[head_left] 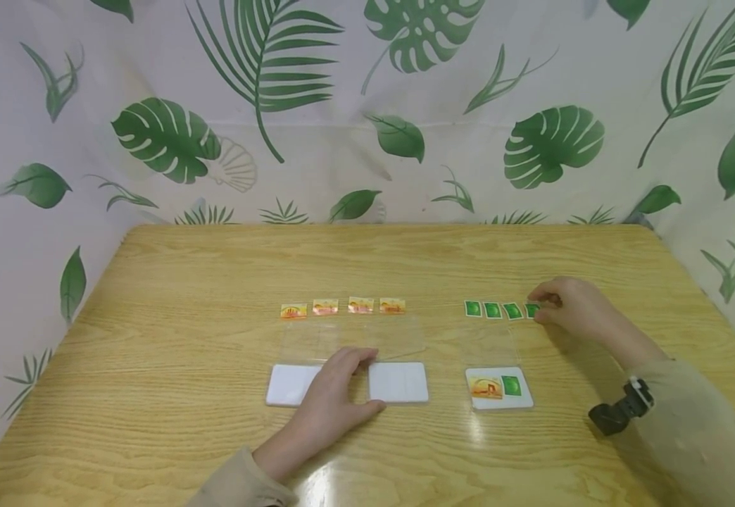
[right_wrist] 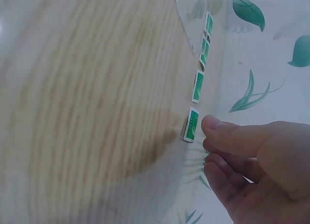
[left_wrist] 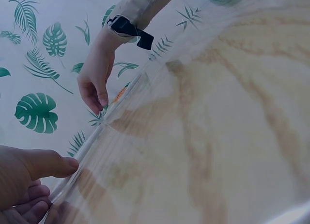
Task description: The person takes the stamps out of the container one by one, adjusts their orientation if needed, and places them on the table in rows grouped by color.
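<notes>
My right hand (head_left: 573, 310) is at the right end of a row of small green stamps, its fingertips right beside the end stamp (head_left: 533, 310). In the right wrist view that stamp (right_wrist: 192, 125) lies flat, with the thumb (right_wrist: 230, 132) close to its edge. My left hand (head_left: 336, 394) rests on the table between two white cards, covering part of the left card (head_left: 288, 384). Its thumb and forefinger are spread at the left edge of the middle card (head_left: 399, 382). A third white card (head_left: 480, 403) on the right bears an orange stamp (head_left: 486, 388) and a green stamp (head_left: 512, 385).
Several orange stamps (head_left: 326, 306) form a row behind the left and middle cards. Clear plastic sheets (head_left: 491, 343) lie flat between the stamps and the cards. The wooden table (head_left: 152, 317) meets a leaf-patterned cloth (head_left: 317, 169) at the back and sides.
</notes>
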Available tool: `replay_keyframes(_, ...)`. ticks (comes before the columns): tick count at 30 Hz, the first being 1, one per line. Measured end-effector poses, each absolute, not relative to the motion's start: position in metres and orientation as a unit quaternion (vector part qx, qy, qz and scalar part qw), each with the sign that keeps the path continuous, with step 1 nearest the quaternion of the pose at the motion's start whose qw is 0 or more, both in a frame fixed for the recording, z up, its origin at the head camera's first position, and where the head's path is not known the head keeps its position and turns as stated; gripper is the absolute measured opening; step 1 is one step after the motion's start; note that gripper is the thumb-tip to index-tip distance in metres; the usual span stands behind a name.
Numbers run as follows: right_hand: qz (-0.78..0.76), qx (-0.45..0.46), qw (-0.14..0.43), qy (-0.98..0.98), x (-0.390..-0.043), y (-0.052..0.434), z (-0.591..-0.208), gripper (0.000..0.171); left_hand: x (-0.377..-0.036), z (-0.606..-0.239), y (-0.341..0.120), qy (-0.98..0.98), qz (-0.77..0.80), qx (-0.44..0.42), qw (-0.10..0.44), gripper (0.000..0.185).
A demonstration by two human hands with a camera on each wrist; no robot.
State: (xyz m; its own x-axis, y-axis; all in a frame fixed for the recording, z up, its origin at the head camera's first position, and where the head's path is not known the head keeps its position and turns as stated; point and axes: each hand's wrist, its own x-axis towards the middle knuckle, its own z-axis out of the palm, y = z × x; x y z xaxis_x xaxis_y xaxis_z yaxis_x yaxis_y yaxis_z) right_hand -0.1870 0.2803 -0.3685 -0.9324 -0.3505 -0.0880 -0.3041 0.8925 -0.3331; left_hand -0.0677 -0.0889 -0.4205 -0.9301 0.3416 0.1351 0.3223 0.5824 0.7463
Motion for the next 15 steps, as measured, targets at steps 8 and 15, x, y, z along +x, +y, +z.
replay_keyframes(8, -0.168, -0.175, 0.04, 0.969, -0.176, 0.28, -0.367, 0.022, -0.068, -0.422, -0.088, 0.881, 0.438, 0.179, 0.01, 0.066)
replay_keyframes(15, -0.172, -0.176, 0.034, 0.969, -0.166, 0.279, -0.367, 0.022, -0.068, -0.416, -0.087, 0.867, 0.466, 0.175, -0.004, 0.063)
